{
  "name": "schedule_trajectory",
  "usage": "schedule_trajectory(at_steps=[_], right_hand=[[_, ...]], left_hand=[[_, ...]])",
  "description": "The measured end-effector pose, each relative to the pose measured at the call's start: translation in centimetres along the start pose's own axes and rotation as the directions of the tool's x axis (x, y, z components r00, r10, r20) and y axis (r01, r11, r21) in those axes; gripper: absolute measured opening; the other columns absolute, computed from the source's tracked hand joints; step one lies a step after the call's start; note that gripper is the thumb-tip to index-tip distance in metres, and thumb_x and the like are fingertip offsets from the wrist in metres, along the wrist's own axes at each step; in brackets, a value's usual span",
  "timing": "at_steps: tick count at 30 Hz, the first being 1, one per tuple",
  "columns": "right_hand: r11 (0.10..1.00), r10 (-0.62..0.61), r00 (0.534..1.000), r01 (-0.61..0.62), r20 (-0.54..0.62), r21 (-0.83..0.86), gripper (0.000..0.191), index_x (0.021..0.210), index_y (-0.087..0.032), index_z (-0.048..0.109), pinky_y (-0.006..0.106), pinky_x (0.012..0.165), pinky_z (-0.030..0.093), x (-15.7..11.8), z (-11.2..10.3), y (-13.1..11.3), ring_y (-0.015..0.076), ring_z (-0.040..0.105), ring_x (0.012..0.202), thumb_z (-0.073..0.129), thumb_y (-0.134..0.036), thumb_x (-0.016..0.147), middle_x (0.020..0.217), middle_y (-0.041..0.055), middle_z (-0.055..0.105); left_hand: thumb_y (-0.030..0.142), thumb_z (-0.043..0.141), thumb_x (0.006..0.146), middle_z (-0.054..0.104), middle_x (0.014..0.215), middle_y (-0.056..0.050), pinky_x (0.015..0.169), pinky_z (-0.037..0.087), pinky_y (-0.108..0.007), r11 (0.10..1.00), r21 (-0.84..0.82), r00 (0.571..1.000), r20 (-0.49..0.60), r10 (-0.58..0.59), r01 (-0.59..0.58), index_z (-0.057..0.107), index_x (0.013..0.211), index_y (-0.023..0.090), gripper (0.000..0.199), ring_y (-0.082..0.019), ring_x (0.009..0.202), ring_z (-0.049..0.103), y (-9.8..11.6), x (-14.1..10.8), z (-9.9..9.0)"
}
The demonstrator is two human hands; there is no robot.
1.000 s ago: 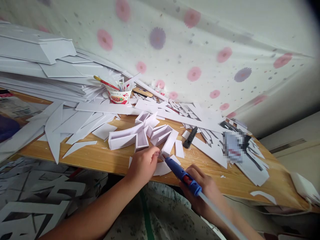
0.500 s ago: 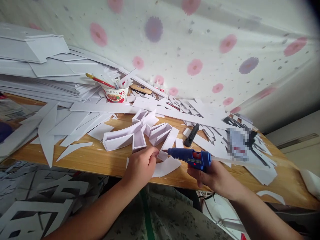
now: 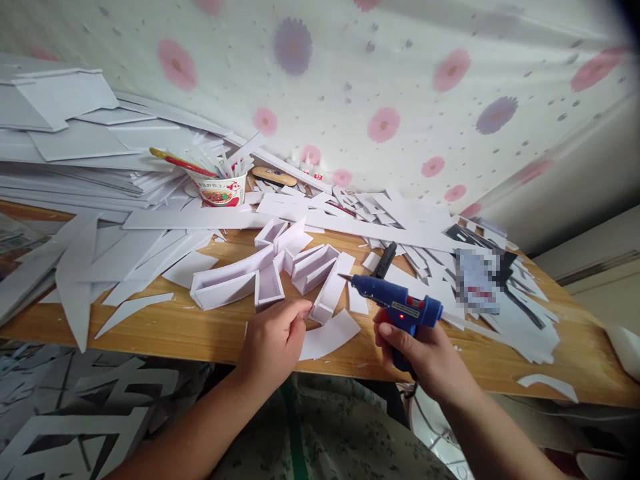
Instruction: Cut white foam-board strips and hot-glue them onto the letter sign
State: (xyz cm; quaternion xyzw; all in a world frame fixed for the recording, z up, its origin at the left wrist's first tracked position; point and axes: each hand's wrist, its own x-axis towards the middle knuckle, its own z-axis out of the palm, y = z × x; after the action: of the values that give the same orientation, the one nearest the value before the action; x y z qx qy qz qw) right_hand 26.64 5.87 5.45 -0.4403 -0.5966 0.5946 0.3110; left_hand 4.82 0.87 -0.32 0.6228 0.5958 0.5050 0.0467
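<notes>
One taper-nosed blue plastic glue gun (image 3: 393, 300) fills the right grip (image 3: 427, 350).

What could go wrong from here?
Burn: the glue gun in the right hand shows a lit red light; its nozzle, if hot, could catch the nearby left hand.
Skew: the left hand sits right at a thin-walled white piece; a nudge might shift it.
Knock: the gun could bump the black tool just beyond.
</notes>
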Motion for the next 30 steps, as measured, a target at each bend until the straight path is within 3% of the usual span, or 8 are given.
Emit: schedule_trajectory(at_steps=[3, 6, 12, 16, 25, 30], right_hand=[[0.995, -0.068, 0.978, 0.082, -0.199, 0.063, 0.036, 0.095, -0.018, 0.060, 0.024, 0.048, 0.044, 0.1, 2.1, 0.6, 0.0128, 0.058, 0.050, 0.072, -0.044, 0.075, 0.059, -0.0020, 0.059], [0.991, -0.075, 0.950, 0.105, -0.302, 0.085, 0.038, 0.095, -0.020, 0.061, 0.027, 0.056, 0.049, 0.9, 4.2, 1.0, 0.0173, 0.065, 0.060, 0.077, -0.042, 0.068, 0.068, -0.0010, 0.064], [0.971, -0.053, 0.943, 0.126, -0.329, 0.204, 0.037, 0.092, -0.021, 0.057, 0.034, 0.068, 0.053, 3.2, 6.4, 2.3, 0.0171, 0.064, 0.062, 0.076, -0.038, 0.065, 0.069, -0.0038, 0.059], [0.981, -0.046, 0.932, 0.110, -0.359, 0.160, 0.040, 0.095, -0.020, 0.057, 0.037, 0.072, 0.052, 3.7, 7.0, 3.1, 0.0173, 0.061, 0.066, 0.075, -0.037, 0.064, 0.070, -0.0030, 0.059], [0.993, -0.036, 0.904, 0.080, -0.426, 0.085, 0.042, 0.092, -0.019, 0.057, 0.036, 0.068, 0.049, 3.7, 7.4, 2.9, 0.0179, 0.060, 0.065, 0.074, -0.039, 0.060, 0.069, -0.0025, 0.058], [0.994, -0.037, 0.911, 0.077, -0.412, 0.081, 0.042, 0.092, -0.019, 0.056, 0.032, 0.062, 0.047, 3.6, 7.5, 2.7, 0.0175, 0.060, 0.063, 0.074, -0.040, 0.061, 0.068, -0.0026, 0.059]], left_hand=[[0.006, 0.047, 0.083, 0.074, 0.082, -0.001, 0.070, 0.052, -0.020, 0.999, -0.024, 1.000, -0.011, 0.025, -0.026, 0.068, 0.094, 0.016, 0.026, -0.012, 0.075, 0.069, -0.1, 0.0, 0.0], [0.005, 0.047, 0.083, 0.074, 0.084, -0.002, 0.070, 0.052, -0.020, 0.999, -0.031, 0.999, -0.013, 0.038, -0.038, 0.068, 0.095, 0.016, 0.027, -0.012, 0.076, 0.069, -0.1, 0.1, -0.1], [0.005, 0.047, 0.084, 0.074, 0.082, -0.003, 0.069, 0.053, -0.020, 0.996, -0.021, 0.997, -0.010, 0.081, -0.081, 0.069, 0.094, 0.014, 0.027, -0.013, 0.076, 0.070, 0.1, 0.3, -0.3], [0.003, 0.046, 0.082, 0.074, 0.083, -0.004, 0.070, 0.054, -0.020, 0.994, -0.032, 0.995, -0.006, 0.101, -0.101, 0.070, 0.095, 0.013, 0.029, -0.013, 0.075, 0.070, 0.0, 0.3, -0.2], [0.000, 0.044, 0.080, 0.073, 0.084, -0.004, 0.072, 0.054, -0.022, 0.987, -0.024, 0.987, 0.014, 0.161, -0.161, 0.069, 0.095, 0.013, 0.032, -0.013, 0.078, 0.069, -0.1, 0.3, -0.4], [-0.001, 0.042, 0.079, 0.073, 0.082, -0.004, 0.071, 0.054, -0.023, 0.988, -0.015, 0.988, 0.028, 0.154, -0.154, 0.069, 0.095, 0.013, 0.034, -0.014, 0.078, 0.068, -0.1, 0.3, -0.3]])
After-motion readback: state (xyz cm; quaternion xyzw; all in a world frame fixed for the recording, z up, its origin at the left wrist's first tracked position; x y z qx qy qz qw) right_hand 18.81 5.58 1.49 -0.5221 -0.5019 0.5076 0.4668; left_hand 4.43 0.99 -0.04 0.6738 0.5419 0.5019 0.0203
